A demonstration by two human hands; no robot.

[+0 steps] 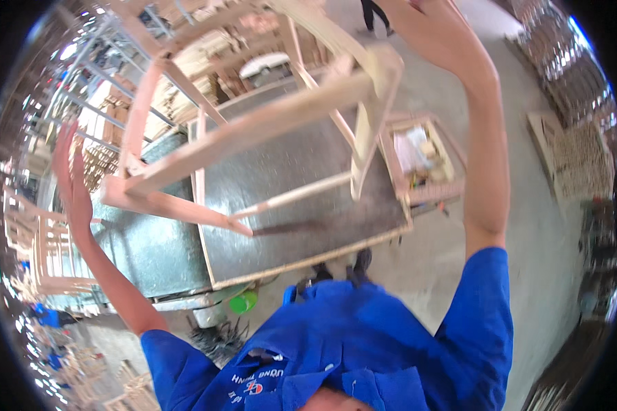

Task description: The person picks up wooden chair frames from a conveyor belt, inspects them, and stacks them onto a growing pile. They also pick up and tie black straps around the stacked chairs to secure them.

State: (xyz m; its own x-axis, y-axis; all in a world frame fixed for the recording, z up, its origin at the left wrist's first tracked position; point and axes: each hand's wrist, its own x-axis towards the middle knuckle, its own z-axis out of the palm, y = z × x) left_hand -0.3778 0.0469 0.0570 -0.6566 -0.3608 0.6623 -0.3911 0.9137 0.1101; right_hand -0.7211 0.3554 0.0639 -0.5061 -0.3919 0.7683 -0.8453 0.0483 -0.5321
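Observation:
A bare wooden chair frame (pixel 253 133) stands tilted over a dark-topped workbench (pixel 301 240), with some of its legs at or above the bench surface. To its left, my left hand (pixel 74 175) is raised with the fingers stretched out, apart from the frame as far as I can see. My right hand (pixel 428 34) reaches up past the frame's right side at the upper edge. Its fingers are mostly cut off by the picture, so their grip is hidden. The frame's upper part also runs out of view.
A wooden box (pixel 421 154) with papers and small items adjoins the bench's right side. A green-topped table (pixel 161 240) adjoins its left. Stacked wood pieces (pixel 243 34) lie beyond. A pallet of parts (pixel 576 154) sits far right. Another person's legs (pixel 373 15) show at the top.

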